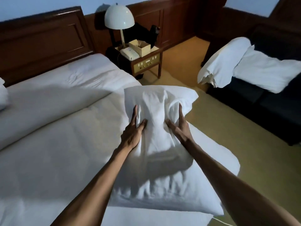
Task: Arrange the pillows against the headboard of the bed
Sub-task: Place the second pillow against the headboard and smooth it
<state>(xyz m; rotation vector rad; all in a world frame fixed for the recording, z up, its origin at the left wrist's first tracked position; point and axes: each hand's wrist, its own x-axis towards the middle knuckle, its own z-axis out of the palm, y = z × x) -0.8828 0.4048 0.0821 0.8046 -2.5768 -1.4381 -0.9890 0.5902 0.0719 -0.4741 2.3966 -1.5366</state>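
Note:
A white pillow [156, 101] is pinched between my two hands above the right edge of the bed [57, 128]. My left hand [134, 131] grips its left side, my right hand [178, 126] its right side. Under it lies a second, larger white pillow [171, 190] on the bed's right edge. The dark wooden headboard [40, 41] stands at the far left, with bare sheet in front of it. Part of another pillow [3, 93] shows at the left frame edge. Two more white pillows [224, 61] [267, 70] lie on a dark sofa to the right.
A nightstand [146, 62] with a white dome lamp [118, 17], a telephone [129, 53] and a small box [140, 47] stands right of the headboard. The dark sofa [268, 108] lines the right wall. Yellowish carpet [179, 59] runs between the bed and sofa.

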